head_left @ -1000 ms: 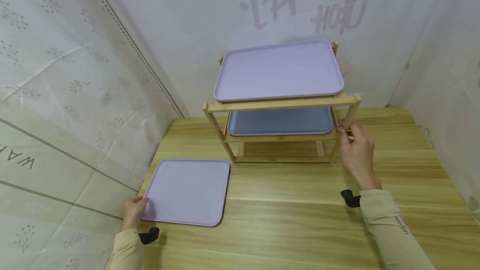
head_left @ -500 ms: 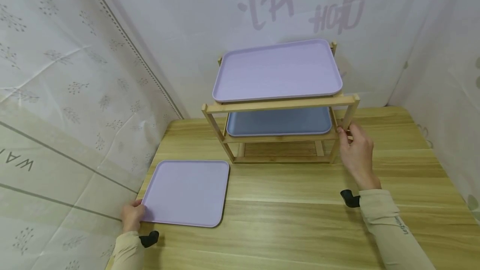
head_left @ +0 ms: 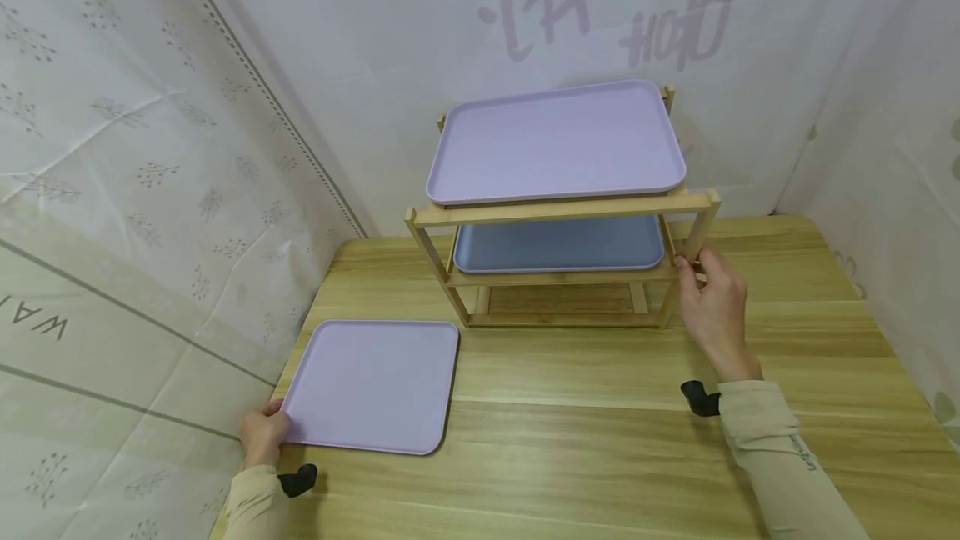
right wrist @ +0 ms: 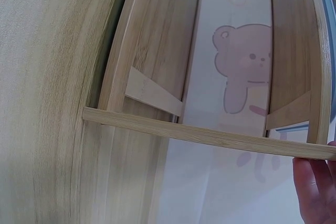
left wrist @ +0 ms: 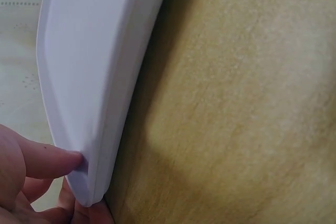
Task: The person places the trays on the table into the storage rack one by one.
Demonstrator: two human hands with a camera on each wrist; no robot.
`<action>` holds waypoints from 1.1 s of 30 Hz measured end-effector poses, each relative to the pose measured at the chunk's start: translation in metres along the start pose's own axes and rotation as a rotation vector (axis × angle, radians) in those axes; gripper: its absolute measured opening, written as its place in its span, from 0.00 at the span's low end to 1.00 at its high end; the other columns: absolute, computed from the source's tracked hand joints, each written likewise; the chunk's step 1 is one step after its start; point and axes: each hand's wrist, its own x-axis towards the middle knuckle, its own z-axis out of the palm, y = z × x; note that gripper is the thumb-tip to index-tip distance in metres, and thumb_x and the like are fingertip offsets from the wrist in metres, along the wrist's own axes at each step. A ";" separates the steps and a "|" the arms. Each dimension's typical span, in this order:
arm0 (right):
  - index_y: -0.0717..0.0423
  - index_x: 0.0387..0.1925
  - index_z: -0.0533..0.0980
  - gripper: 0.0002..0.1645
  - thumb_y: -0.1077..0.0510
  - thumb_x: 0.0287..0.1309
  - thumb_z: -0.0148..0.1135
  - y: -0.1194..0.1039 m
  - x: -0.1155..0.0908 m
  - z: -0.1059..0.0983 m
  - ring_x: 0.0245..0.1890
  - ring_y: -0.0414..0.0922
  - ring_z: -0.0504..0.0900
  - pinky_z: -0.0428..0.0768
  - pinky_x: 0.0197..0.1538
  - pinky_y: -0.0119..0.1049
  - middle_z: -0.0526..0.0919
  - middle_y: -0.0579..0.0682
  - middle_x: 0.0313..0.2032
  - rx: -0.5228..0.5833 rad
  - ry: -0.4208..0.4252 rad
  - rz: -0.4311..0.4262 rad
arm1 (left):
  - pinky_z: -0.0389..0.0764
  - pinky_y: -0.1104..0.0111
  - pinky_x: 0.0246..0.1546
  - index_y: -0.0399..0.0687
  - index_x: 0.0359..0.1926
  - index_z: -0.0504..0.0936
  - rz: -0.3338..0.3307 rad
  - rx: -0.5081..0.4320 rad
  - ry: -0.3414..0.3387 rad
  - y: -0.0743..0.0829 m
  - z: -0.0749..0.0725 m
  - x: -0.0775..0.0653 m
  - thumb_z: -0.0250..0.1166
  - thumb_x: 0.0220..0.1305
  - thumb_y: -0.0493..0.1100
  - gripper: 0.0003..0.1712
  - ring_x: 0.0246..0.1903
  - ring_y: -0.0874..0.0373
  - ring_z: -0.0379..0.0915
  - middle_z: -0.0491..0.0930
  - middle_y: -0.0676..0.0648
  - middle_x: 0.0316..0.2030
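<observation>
In the head view a lilac rectangular tray (head_left: 375, 382) lies on the left of the wooden table. My left hand (head_left: 258, 433) pinches its near left corner; in the left wrist view the thumb (left wrist: 50, 161) presses on top, with fingers beneath the corner. A bamboo shelf rack (head_left: 558, 211) stands further back. My right hand (head_left: 715, 302) holds its right side at middle-shelf height, and the right wrist view shows fingers (right wrist: 310, 182) against the rack's upright. On the rack's top tier sits another lilac tray (head_left: 555, 144); a blue tray (head_left: 558, 244) sits on the middle tier.
The rack's bottom tier (head_left: 562, 298) has a slatted base close to the wooden table (head_left: 570, 457). Patterned cloth (head_left: 150, 148) hangs along the left, and more cloth (head_left: 360, 40) hangs behind the rack.
My left thumb has drawn back from further over the tray to its corner. The right hand, the rack and the trays stay practically where they were.
</observation>
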 end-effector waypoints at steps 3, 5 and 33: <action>0.70 0.36 0.76 0.08 0.65 0.63 0.58 0.000 0.000 0.000 0.36 0.34 0.76 0.66 0.37 0.05 0.82 0.65 0.37 -0.007 0.001 -0.001 | 0.69 0.61 0.42 0.21 0.50 0.76 -0.007 -0.007 0.005 0.000 0.001 0.000 0.48 0.53 0.31 0.24 0.49 0.34 0.68 0.73 0.23 0.51; 0.70 0.36 0.76 0.08 0.64 0.64 0.58 0.000 0.000 0.000 0.36 0.35 0.76 0.66 0.37 0.05 0.82 0.65 0.36 -0.008 -0.001 -0.001 | 0.69 0.61 0.41 0.22 0.50 0.76 -0.010 -0.009 0.008 -0.001 0.001 0.000 0.49 0.54 0.32 0.24 0.49 0.34 0.68 0.73 0.23 0.51; 0.70 0.36 0.76 0.09 0.64 0.64 0.58 0.001 0.000 -0.001 0.39 0.60 0.82 0.63 0.37 0.04 0.81 0.67 0.37 -0.001 -0.013 -0.019 | 0.67 0.72 0.32 0.19 0.52 0.73 -0.013 -0.012 -0.058 -0.004 -0.004 0.002 0.52 0.64 0.37 0.23 0.47 0.34 0.69 0.71 0.21 0.50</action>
